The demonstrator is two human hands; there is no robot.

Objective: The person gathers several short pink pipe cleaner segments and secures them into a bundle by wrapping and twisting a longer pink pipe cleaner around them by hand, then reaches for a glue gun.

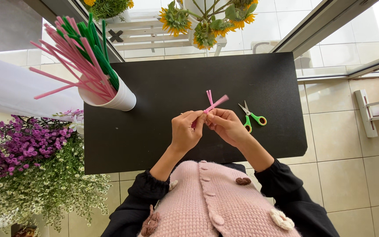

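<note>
Both hands meet above the middle of the matte black rectangular counter (154, 87). The left hand (186, 131) and the right hand (227, 127) are closed together on a bundle of pink fuzzy pipe-cleaner pieces (212, 104). The grip of each hand is pinched tight on the lower end of the bundle, fingertips nearly touching one another. The bundle's free ends stick up and away from the fingers, one thicker piece slanting to the right and two thin tips standing just behind it. It is held in the air, clear of the counter's surface.

Just beside the right hand, lying flat on the counter, is a pair of small scissors with green handles (253, 117), blades slightly apart and pointing away from the person.

Well apart to the left, at the counter's far corner, a white paper cup (118, 99) leans outward, filled with long pink and green pipe-cleaner stems (80, 52) that fan up and to the left.

Beyond the counter's far edge stand yellow sunflowers (207, 22). On the left, beside the counter, is a mass of purple and small white flowers (31, 162). The person wears a pink knitted vest (216, 206) over black sleeves. Pale floor tiles (352, 166) lie to the right.
</note>
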